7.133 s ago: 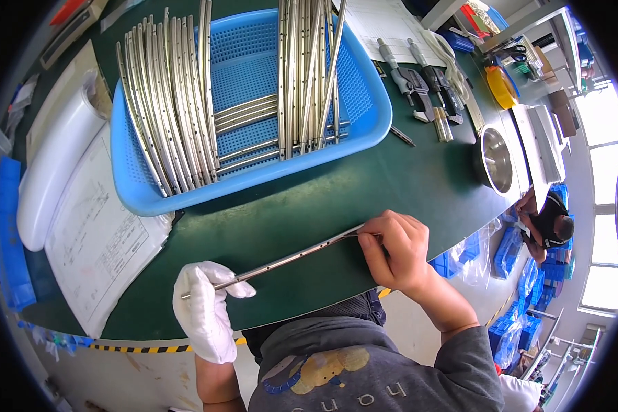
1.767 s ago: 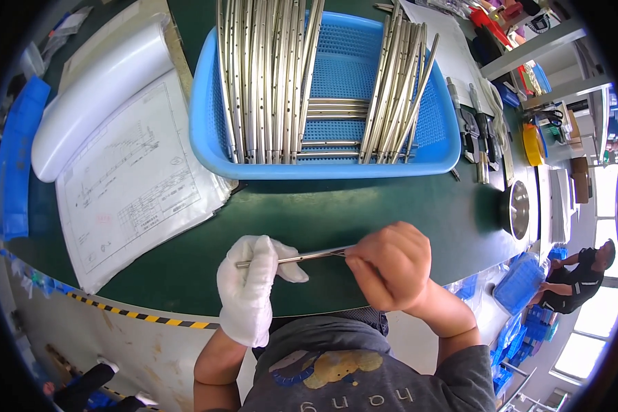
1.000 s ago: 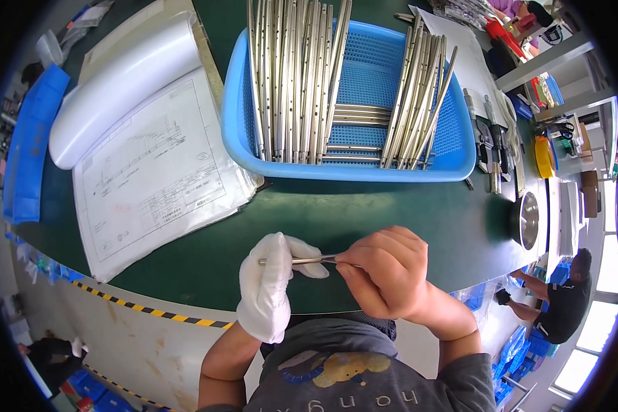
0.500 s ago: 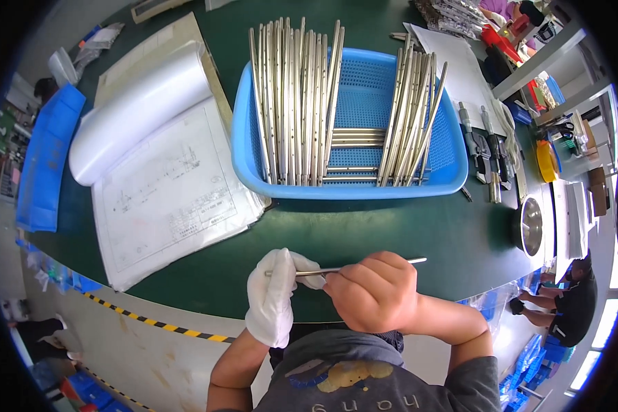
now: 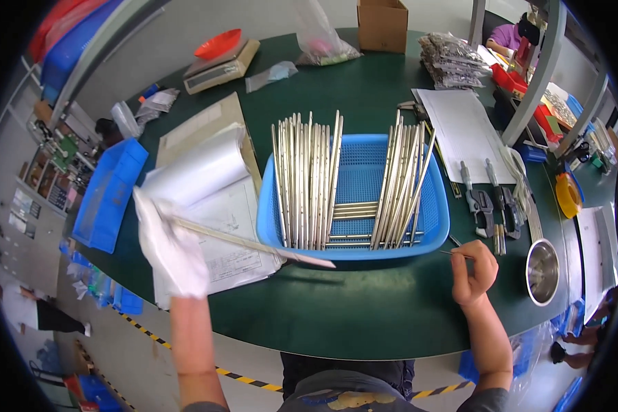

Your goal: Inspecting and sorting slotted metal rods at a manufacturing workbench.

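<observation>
My left hand, in a white glove, is closed on a slim metal rod. It is smeared by motion, and the rod slants to the right over the drawing and toward the basket's near left corner. My bare right hand is closed in a pinch just off the basket's near right corner. A thin, dark, pin-like piece juts from its fingertips; its exact kind is too small to tell. Between the hands, a blue plastic basket holds two upright-leaning bundles of metal rods, with several more lying crosswise.
Printed drawings and a blue bin lie left. Two digital micrometers, white paper and a steel bowl are at right. A scale, bagged parts and a cardboard box stand far back.
My hands have come apart: the left has swung left with the rod, and the right has moved to the basket's near right corner. The view has tilted up, showing more of the table's far side.
</observation>
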Demonstrator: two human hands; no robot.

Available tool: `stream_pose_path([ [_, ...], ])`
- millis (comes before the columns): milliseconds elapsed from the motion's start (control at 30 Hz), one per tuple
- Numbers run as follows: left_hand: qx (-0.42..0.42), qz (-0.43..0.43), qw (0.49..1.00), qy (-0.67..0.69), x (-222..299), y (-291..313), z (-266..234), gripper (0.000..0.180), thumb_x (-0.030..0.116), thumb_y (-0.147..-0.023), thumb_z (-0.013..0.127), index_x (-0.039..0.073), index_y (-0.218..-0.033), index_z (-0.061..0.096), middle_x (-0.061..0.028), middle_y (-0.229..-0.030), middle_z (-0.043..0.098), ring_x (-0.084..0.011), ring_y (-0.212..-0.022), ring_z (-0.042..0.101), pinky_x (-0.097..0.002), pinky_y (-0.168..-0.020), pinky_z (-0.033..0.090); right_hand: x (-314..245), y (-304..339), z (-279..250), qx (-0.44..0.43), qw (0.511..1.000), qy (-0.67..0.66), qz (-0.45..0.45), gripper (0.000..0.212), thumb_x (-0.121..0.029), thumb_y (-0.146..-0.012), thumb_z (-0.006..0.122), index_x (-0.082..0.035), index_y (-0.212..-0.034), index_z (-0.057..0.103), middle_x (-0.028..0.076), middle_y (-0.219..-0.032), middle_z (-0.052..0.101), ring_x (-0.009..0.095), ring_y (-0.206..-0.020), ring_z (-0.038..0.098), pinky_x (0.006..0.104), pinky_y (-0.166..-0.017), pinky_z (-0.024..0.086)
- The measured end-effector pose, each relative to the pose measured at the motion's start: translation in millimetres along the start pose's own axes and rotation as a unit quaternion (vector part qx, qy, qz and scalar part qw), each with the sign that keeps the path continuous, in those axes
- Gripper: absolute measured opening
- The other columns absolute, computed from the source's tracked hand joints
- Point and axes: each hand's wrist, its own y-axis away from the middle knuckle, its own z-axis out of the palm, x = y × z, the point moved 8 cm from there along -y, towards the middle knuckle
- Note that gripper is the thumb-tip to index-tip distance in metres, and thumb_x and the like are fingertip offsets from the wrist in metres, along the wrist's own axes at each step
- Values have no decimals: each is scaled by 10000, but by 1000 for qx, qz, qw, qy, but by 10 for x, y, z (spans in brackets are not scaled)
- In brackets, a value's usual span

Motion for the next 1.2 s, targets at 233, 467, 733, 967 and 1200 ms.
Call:
stream_pose_path([
  [233, -133, 82, 942, -297, -230, -720, 887, 476, 440, -893, 439, 115, -546, 416, 26, -485, 377, -50, -418, 361, -200, -396, 264, -106, -22, 119, -44, 997, -42, -37, 121, 34, -601, 599, -52, -658, 535, 47, -584, 545, 192, -439, 487, 285, -431, 366],
  [467, -256, 119, 755, -592, -1072, -822, 1239, 498, 443, -886, 385, 23, -673, 546, -149, -658, 575, -296, -656, 558, -376, -655, 415, -105, -28, -4, -27, 995, -79, -45, 104, -23, -599, 616, -69, -633, 528, 22, -576, 533, 188, -424, 474, 287, -409, 353],
  [733, -161, 199, 652, -713, -992, -557, 1422, 367, 387, -848, 466, 45, -780, 580, -167, -866, 618, -325, -782, 596, -406, -718, 447, -169, 31, 73, -27, 995, -74, -59, 106, -48, -602, 617, -79, -619, 517, 21, -523, 466, 193, -403, 452, 288, -383, 330],
  [967, -475, -16, 670, -570, -1809, 243, 2125, 292, 294, -832, 496, 20, -802, 593, -133, -684, 604, -227, -566, 571, -324, -554, 435, -158, 43, 148, -56, 995, -57, -50, 103, -71, -630, 623, -76, -634, 520, 28, -544, 475, 205, -424, 467, 304, -404, 353],
  [1200, -448, -180, 776, -407, -2338, 225, 2146, 237, 227, -833, 492, 54, -672, 509, -8, -523, 478, -99, -366, 391, -257, -333, 286, -96, 99, 226, -60, 995, -77, -16, 105, -110, -692, 619, -79, -669, 521, 52, -580, 502, 255, -468, 490, 346, -446, 385],
])
